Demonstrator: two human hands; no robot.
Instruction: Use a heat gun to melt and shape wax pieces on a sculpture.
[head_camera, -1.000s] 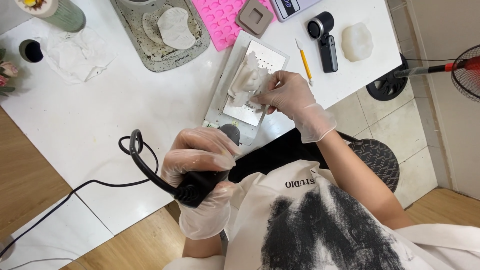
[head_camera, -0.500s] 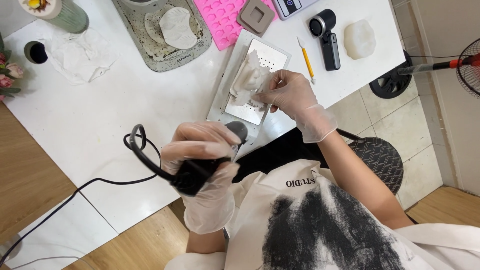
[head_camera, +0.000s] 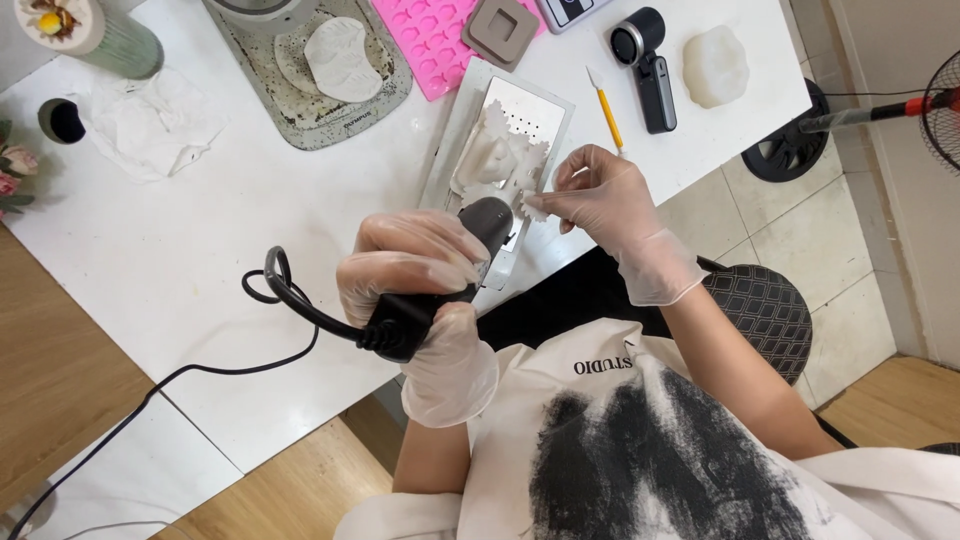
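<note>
A: What's nearest you?

B: Your left hand (head_camera: 420, 275), gloved, wrapped tight round a black tool (head_camera: 440, 275). Its grey tip points up toward the tray, and its cord (head_camera: 250, 350) loops off the back end and trails left over the desk (head_camera: 180, 280).

A: And your other hand?

B: Your right hand (head_camera: 605, 205), also gloved, pinches a small white piece (head_camera: 533, 207) between thumb and fingertips. The piece sits just beside the tool's tip, over the near end of the metal tray (head_camera: 530, 110).

A: What's in that tray?

B: More white lumps (head_camera: 495, 160), piled on its perforated plate.

A: Further out?

B: A yellow knife (head_camera: 607, 108) lies just right of the tray, then a black device (head_camera: 648, 60) and a white mould (head_camera: 715, 65). Behind the tray are a pink mould (head_camera: 435, 40) and a brown square (head_camera: 500, 28). To the left a grey tray (head_camera: 290, 100) holds a white leaf (head_camera: 340, 58); a crumpled tissue (head_camera: 150, 125) lies near the far left edge, with a green jar (head_camera: 100, 35) behind it.
</note>
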